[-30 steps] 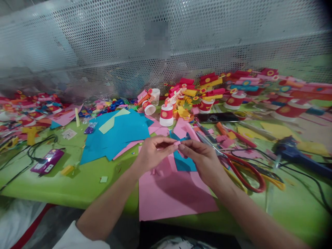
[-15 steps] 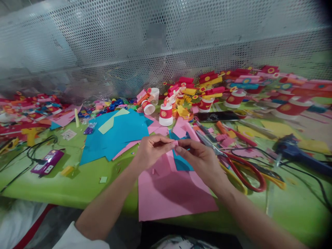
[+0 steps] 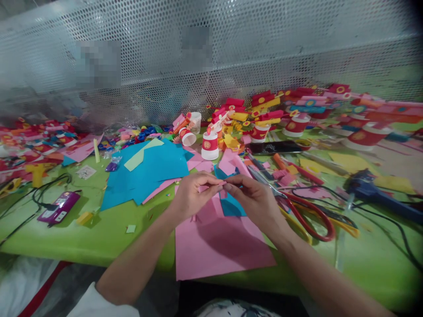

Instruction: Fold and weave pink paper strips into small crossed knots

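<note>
Between the fingertips of both hands is a small piece of pink paper (image 3: 224, 182), mostly hidden by the fingers. My left hand (image 3: 194, 193) pinches it from the left, and my right hand (image 3: 253, 198) pinches it from the right. Below them lies a large pink sheet (image 3: 221, 251) that reaches the front edge of the table. A blue paper piece (image 3: 233, 206) sits partly under my right hand. Just beyond the hands, an upside-down white paper cup (image 3: 210, 146) with a red band stands on the table.
Blue sheets (image 3: 142, 176) spread to the left. Red-handled scissors (image 3: 310, 218) and a blue glue gun (image 3: 380, 191) with a cord lie right. A purple power strip (image 3: 59, 208) is far left. Decorated cups (image 3: 297, 125) line the back, before a perforated metal panel (image 3: 158, 57).
Both hands keep their pinch at nearly the same spot, and less of the pink piece shows between the fingertips. The whole view has shifted slightly.
</note>
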The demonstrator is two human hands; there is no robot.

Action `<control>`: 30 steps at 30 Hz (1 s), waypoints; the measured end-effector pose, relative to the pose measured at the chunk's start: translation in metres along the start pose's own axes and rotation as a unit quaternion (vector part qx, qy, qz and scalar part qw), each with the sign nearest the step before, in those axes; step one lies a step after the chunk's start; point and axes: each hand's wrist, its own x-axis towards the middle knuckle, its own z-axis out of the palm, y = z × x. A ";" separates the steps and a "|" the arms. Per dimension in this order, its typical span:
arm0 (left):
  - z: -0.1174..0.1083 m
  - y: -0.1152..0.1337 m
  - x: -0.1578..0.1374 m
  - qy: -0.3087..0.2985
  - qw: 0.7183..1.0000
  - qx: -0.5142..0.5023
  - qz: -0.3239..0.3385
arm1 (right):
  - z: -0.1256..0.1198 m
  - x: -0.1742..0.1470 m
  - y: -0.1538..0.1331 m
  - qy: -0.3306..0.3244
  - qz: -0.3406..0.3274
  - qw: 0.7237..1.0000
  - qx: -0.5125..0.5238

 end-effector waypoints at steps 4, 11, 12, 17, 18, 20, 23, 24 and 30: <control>0.003 -0.003 0.000 0.007 0.999 -0.041 -0.012 | 0.001 -0.004 -0.001 0.013 -0.033 0.997 -0.065; 0.004 -0.003 0.000 -0.004 0.984 -0.148 -0.097 | 0.002 -0.005 0.000 0.025 -0.012 0.999 -0.033; 0.004 -0.003 0.001 -0.009 0.983 -0.154 -0.104 | 0.002 -0.005 0.000 0.025 0.001 1.000 -0.015; 0.004 -0.004 0.000 0.003 0.972 -0.191 -0.135 | 0.003 -0.003 0.000 0.037 0.026 0.998 0.036; 0.004 -0.005 0.000 0.004 0.970 -0.200 -0.139 | 0.003 -0.004 0.000 0.038 0.027 0.998 0.039; 0.004 -0.007 0.000 0.001 0.967 -0.213 -0.143 | 0.003 -0.005 0.000 0.035 0.026 0.998 0.045; 0.002 -0.007 0.000 -0.011 0.965 -0.221 -0.141 | 0.004 -0.007 0.000 0.031 0.023 0.998 0.058; 0.002 -0.006 0.001 -0.014 0.965 -0.223 -0.141 | 0.004 -0.007 0.000 0.030 0.024 0.997 0.065; 0.006 -0.003 0.005 0.004 0.944 -0.269 -0.192 | 0.009 -0.003 0.000 0.059 0.083 0.988 0.120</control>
